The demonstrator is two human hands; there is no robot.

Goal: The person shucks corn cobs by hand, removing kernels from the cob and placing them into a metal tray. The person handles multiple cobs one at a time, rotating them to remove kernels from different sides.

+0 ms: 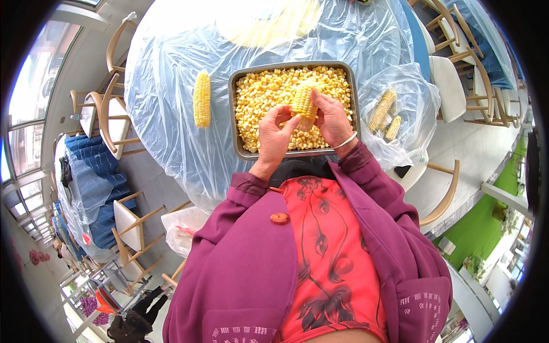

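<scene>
Between my two hands is a corn cob (304, 101), held above a rectangular metal tray (232, 112). Yellow kernels still cover much of the cob, while its lower end looks partly bare. My right hand (333, 116), with a white bangle at the wrist, grips the cob's right side. The fingertips of my left hand (276, 132) are at its lower left. Loose corn kernels (261, 94) fill the tray below. On the table to the left lies a whole ear of corn (202, 99), apart from the tray.
A clear plastic bag (418, 96) right of the tray holds stripped cobs (382, 109). Thin plastic sheeting (171, 73) covers the round blue table. Wooden chairs (447, 88) stand around it. Another covered table (92, 180) is at left, and a person (131, 323) is at lower left.
</scene>
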